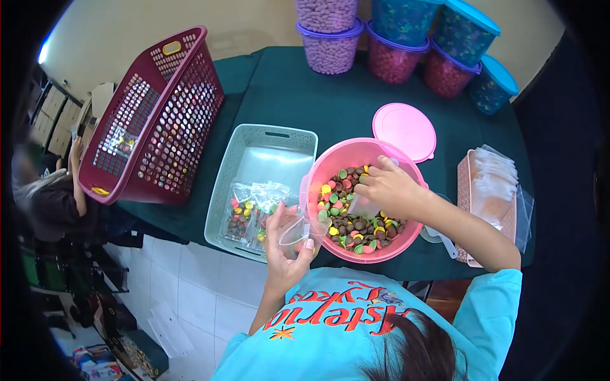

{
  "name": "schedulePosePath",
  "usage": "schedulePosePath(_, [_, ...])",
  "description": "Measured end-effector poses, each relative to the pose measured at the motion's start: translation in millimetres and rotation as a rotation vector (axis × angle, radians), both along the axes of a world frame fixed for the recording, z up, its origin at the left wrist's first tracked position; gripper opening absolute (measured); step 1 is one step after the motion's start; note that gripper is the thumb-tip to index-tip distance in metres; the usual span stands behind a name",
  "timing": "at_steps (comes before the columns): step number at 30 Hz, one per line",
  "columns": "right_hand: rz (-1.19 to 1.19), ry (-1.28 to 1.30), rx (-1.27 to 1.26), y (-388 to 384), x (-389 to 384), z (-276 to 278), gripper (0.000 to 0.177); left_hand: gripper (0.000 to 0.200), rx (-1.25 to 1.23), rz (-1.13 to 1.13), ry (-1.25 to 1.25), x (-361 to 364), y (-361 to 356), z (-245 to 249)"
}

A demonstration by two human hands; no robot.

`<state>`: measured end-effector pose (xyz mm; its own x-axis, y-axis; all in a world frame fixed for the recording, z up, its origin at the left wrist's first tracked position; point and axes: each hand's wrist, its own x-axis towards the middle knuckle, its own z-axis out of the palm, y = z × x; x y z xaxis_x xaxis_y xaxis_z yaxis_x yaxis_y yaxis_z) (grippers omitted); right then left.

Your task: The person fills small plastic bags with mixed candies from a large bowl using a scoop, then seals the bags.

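The left hand [283,244] gripped a small clear bag [297,230], fingers curled behind it and thumb pinching its front. Just beyond, the right hand [389,189] reached into the pink bowl [337,159], fingers bent around a clear scoop [363,206] on the coloured candies [356,228]. Filled bags [248,213] lay left of the left fingers in a grey tray [273,136].

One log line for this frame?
left hand: holds clear bag | right hand: clear scoop in pink bowl of candies | grey tray: filled bags
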<state>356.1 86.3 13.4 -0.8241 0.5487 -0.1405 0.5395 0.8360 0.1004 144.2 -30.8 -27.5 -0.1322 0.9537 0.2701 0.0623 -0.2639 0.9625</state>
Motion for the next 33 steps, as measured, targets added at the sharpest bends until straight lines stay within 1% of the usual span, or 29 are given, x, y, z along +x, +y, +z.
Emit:
schedulePosePath(1, [-0.009, -0.017, -0.065, -0.3, 0.3, 5.7, 0.029, 0.071, -0.005, 0.01, 0.0, 0.4, -3.2, -0.7])
schedulePosePath(2, [-0.001, -0.017, -0.07, -1.5, 0.4, 11.6, 0.029, 0.071, -0.004, 0.006, -0.035, 1.3, -6.1, -1.4])
schedulePosePath(4, [-0.022, -0.142, -0.236, -3.9, 0.3, 19.8, 0.028, 0.072, -0.006, 0.008, -0.072, 2.2, -10.3, -2.1])
schedulePosePath(5, [0.004, -0.133, -0.183, -6.4, 2.5, 16.8, 0.032, 0.075, 0.028, -0.004, -0.057, 2.4, -11.3, -1.9])
schedulePosePath(6, [0.009, -0.134, -0.184, -6.3, 2.7, 17.8, 0.032, 0.079, 0.063, -0.015, -0.043, 2.6, -11.9, -1.9])
schedulePosePath(8, [-0.039, -0.222, -0.232, -5.4, 2.6, 22.0, 0.023, 0.082, 0.067, -0.02, -0.076, 1.3, -12.2, -7.4])
schedulePosePath(9, [-0.035, -0.223, -0.232, -2.3, 3.0, 23.6, 0.023, 0.085, 0.073, -0.031, -0.107, 0.5, -12.3, -10.3])
schedulePosePath(11, [-0.143, -0.342, -0.422, 5.1, 5.3, 26.2, 0.028, 0.085, 0.06, -0.044, -0.136, -0.6, -13.9, -13.4])
schedulePosePath(12, [-0.142, -0.343, -0.422, 5.6, 7.2, 24.0, 0.028, 0.085, 0.048, -0.061, -0.167, -1.0, -14.6, -14.2])
schedulePosePath(14, [-0.216, -0.251, -0.543, 7.1, 11.9, 16.6, 0.036, 0.085, 0.035, -0.056, -0.2, 2.4, -15.2, -10.6])
schedulePosePath(15, [-0.219, -0.254, -0.542, 6.9, 14.3, 14.9, 0.036, 0.085, 0.02, -0.053, -0.232, 3.7, -14.8, -9.5])
schedulePosePath(17, [-0.217, -0.155, -0.629, 4.8, 18.1, 11.6, 0.042, 0.086, 0.052, -0.07, -0.211, 3.6, -11.7, -10.9])
schedulePosePath(18, [-0.224, -0.153, -0.63, 1.7, 19.1, 9.0, 0.042, 0.087, 0.085, -0.086, -0.187, 3.0, -10.1, -11.7])
schedulePosePath(20, [-0.214, 0.047, -0.728, -8.1, 20.8, 2.4, 0.041, 0.088, 0.094, -0.096, -0.185, 1.3, -5.8, -12.5])
schedulePosePath(22, [-0.237, 0.071, -0.702, -15.1, 17.1, -12.5, 0.042, 0.089, 0.105, -0.113, -0.184, 0.4, -0.6, -13.6])
schedulePosePath(24, [-0.307, 0.186, -0.755, -16.9, 14.4, -24.3, 0.041, 0.091, 0.072, -0.115, -0.227, -1.8, 4.4, -14.1])
schedulePosePath(25, [-0.34, 0.159, -0.836, -15.1, 11.0, -14.9, 0.042, 0.091, 0.074, -0.132, -0.223, -2.3, 6.3, -13.1])
schedulePosePath(26, [-0.354, 0.17, -0.83, -14.7, 12.8, -18.5, 0.042, 0.09, 0.057, -0.123, -0.243, -2.2, 7.8, -12.1])
schedulePosePath(28, [-0.348, 0.382, -0.93, -13.2, 16.5, -27.8, 0.044, 0.089, 0.044, -0.129, -0.262, -4.5, 12.7, -11.9])
schedulePosePath(29, [-0.357, 0.391, -0.923, -13.8, 18.5, -27.6, 0.044, 0.087, 0.075, -0.142, -0.188, -7.9, 16.4, -14.0])
schedulePosePath(30, [-0.369, 0.448, -0.983, -14.6, 19.6, -24.7, 0.044, 0.086, 0.106, -0.154, -0.116, -9.8, 19.4, -14.6])
schedulePosePath(31, [-0.378, 0.504, -1.043, -15.3, 20.8, -21.4, 0.044, 0.086, 0.111, -0.165, -0.115, -9.2, 20.6, -12.3])
schedulePosePath(33, [-0.41, 0.538, -1.035, -15.7, 24.5, -12.4, 0.043, 0.083, 0.103, -0.153, -0.143, -6.5, 20.0, -6.4])
